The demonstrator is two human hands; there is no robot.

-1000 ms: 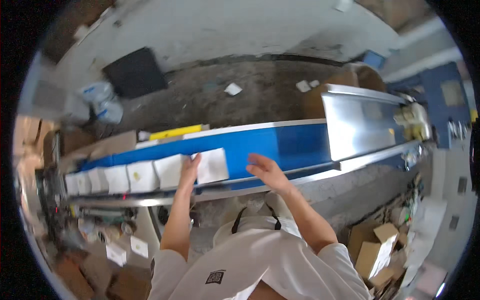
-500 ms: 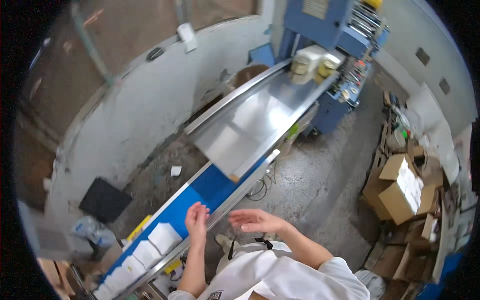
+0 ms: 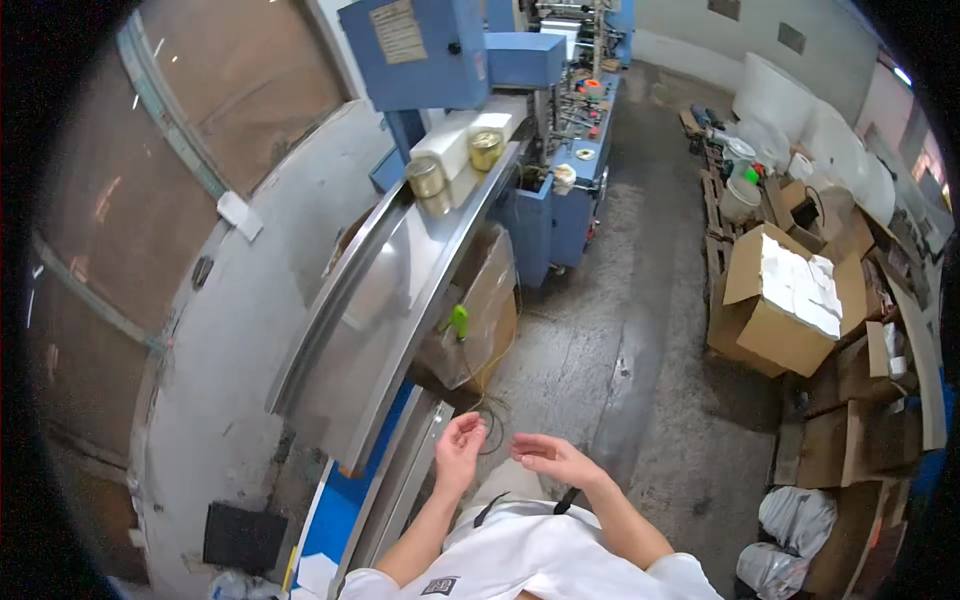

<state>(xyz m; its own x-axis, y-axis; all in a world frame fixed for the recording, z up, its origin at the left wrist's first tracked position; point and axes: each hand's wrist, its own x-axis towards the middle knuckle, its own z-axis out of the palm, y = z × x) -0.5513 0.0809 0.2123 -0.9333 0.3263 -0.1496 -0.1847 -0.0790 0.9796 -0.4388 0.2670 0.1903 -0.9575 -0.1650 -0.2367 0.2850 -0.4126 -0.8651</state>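
My left hand (image 3: 460,452) is held in front of my waist, its fingers loosely curled and nothing in it. Beside it, a short gap away, my right hand (image 3: 553,458) hovers with its fingers stretched out, also holding nothing. Both are in the air just right of a blue conveyor belt (image 3: 345,510), touching nothing. On the belt, at the lower edge of the view, part of a white packet (image 3: 316,574) shows. Above the belt's far end slopes a long metal tray (image 3: 375,350). A long white stack (image 3: 455,140) lies at its top, with two metal cans (image 3: 426,176) (image 3: 486,150) by it.
A blue machine (image 3: 425,55) stands at the tray's far end. A clear bag in a box (image 3: 480,330) is under the tray, near a cable on the floor. At right are an open carton (image 3: 770,335) of white packets, a pallet with buckets (image 3: 740,200), and wrapped bundles (image 3: 797,522).
My view has swung to the right and toward the machine, so most white packets on the belt have left the picture. My hands stay raised and have come a little closer together.
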